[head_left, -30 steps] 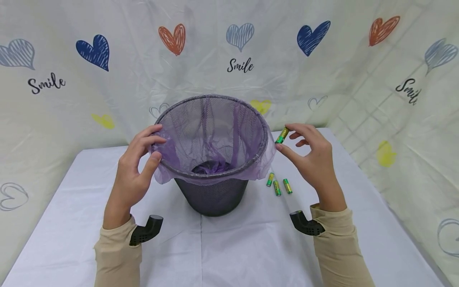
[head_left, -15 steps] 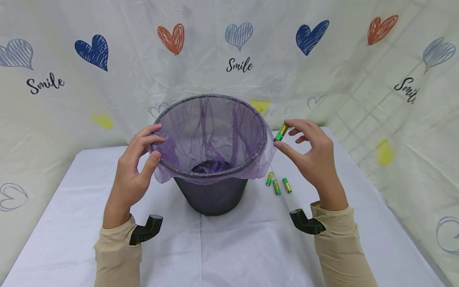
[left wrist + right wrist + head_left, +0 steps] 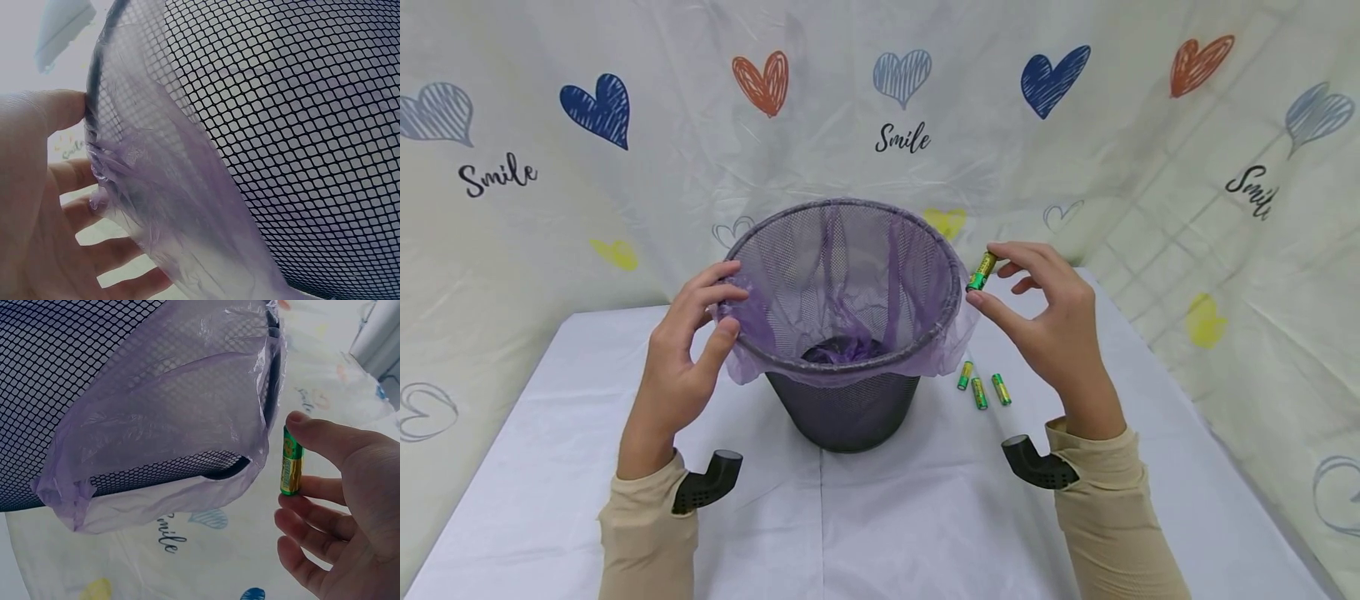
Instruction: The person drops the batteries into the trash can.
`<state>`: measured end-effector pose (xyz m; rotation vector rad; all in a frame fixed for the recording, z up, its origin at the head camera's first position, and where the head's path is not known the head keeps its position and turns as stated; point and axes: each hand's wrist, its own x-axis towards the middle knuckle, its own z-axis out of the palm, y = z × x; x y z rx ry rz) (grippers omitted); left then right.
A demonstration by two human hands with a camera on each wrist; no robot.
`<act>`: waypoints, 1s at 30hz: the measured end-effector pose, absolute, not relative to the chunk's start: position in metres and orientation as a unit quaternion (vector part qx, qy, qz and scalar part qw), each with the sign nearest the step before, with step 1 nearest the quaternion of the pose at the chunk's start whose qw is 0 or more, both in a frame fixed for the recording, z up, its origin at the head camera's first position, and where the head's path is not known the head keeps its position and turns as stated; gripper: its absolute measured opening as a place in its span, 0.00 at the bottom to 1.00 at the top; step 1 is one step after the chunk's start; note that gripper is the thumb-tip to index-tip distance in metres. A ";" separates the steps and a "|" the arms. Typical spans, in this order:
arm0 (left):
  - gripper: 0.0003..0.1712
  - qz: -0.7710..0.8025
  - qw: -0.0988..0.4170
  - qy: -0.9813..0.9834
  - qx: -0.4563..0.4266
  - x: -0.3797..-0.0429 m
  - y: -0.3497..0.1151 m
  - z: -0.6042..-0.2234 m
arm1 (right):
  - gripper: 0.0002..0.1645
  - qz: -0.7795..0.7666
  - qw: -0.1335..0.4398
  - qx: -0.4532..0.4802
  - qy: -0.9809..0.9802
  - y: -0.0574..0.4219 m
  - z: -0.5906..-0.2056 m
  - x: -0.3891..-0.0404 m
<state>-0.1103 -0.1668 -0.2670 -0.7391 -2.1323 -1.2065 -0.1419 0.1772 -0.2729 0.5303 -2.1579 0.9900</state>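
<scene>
A black mesh wastebasket [image 3: 850, 417] stands upright, lined with a thin purple plastic bag [image 3: 955, 342] folded over its rim. My left hand [image 3: 681, 358] holds the rim at the left, fingertips over the edge and thumb nearer me; in the left wrist view the thumb meets the rim beside the bag. Just right of the rim, my right hand [image 3: 1052, 317] pinches a green and gold battery [image 3: 982, 271] end to end between thumb and fingers. The right wrist view shows that battery [image 3: 292, 461] outside the bag's edge, with the other fingers loosely bent.
Three similar batteries [image 3: 980, 393] lie on the white-covered table [image 3: 895, 533] to the right of the wastebasket. Behind it hangs a pale backdrop [image 3: 820, 158] printed with hearts and "Smile". A black wrist camera mount [image 3: 1037, 462] juts from each sleeve.
My right hand has moved slightly left and up with the battery, closer to the rim. My left hand, the wastebasket and the three loose batteries stay in place.
</scene>
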 end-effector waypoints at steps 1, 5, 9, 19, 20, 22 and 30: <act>0.16 -0.452 0.288 -0.797 -0.278 -0.110 -0.167 -0.267 | 0.31 0.384 0.348 0.207 -0.830 0.177 -0.273 -0.142; 0.17 -0.455 0.295 -0.790 -0.286 -0.112 -0.166 -0.267 | 0.31 0.386 0.351 0.210 -0.827 0.172 -0.268 -0.140; 0.18 -0.454 0.303 -0.787 -0.287 -0.113 -0.166 -0.267 | 0.30 0.389 0.350 0.215 -0.824 0.161 -0.257 -0.133; 0.17 -0.458 0.295 -0.787 -0.288 -0.113 -0.167 -0.268 | 0.30 0.393 0.333 0.233 -0.825 0.149 -0.250 -0.133; 0.16 -0.459 0.295 -0.787 -0.288 -0.113 -0.167 -0.268 | 0.30 0.393 0.332 0.235 -0.825 0.149 -0.251 -0.135; 0.17 -0.460 0.294 -0.787 -0.289 -0.113 -0.167 -0.268 | 0.30 0.390 0.329 0.239 -0.826 0.150 -0.254 -0.139; 0.16 -0.460 0.292 -0.787 -0.289 -0.112 -0.167 -0.268 | 0.31 0.381 0.316 0.248 -0.833 0.151 -0.262 -0.146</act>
